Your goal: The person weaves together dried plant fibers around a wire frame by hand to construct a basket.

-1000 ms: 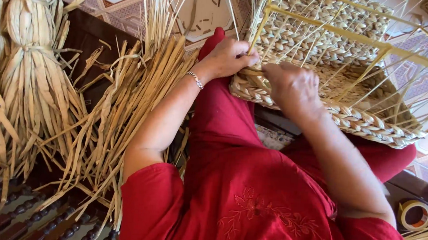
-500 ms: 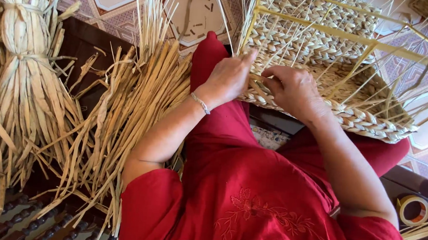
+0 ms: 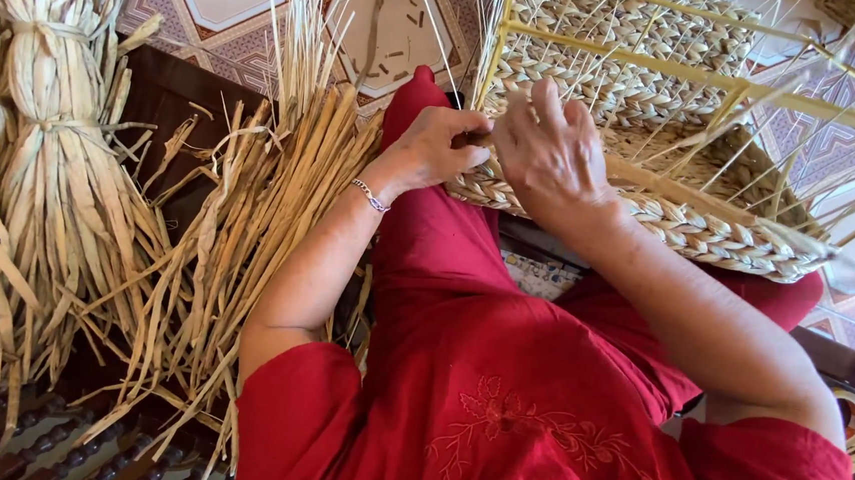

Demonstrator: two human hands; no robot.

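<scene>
Now, basket (image 3: 650, 215): half-woven, resting on the person's lap, a yellow frame (image 3: 720, 80) and thin upright stalks rising from its plaited rim; what lies inside cannot be made out.
Left hand (image 3: 441, 149): fingers pinched shut on a strand (image 3: 477, 136) at the rim.
Right hand (image 3: 552, 149): curled over the rim just beside the left; its grip is hidden.
Loose straw (image 3: 248, 227): heaped at the left.
Tied bundles (image 3: 42, 153): farther left, cut off by the edge.
</scene>
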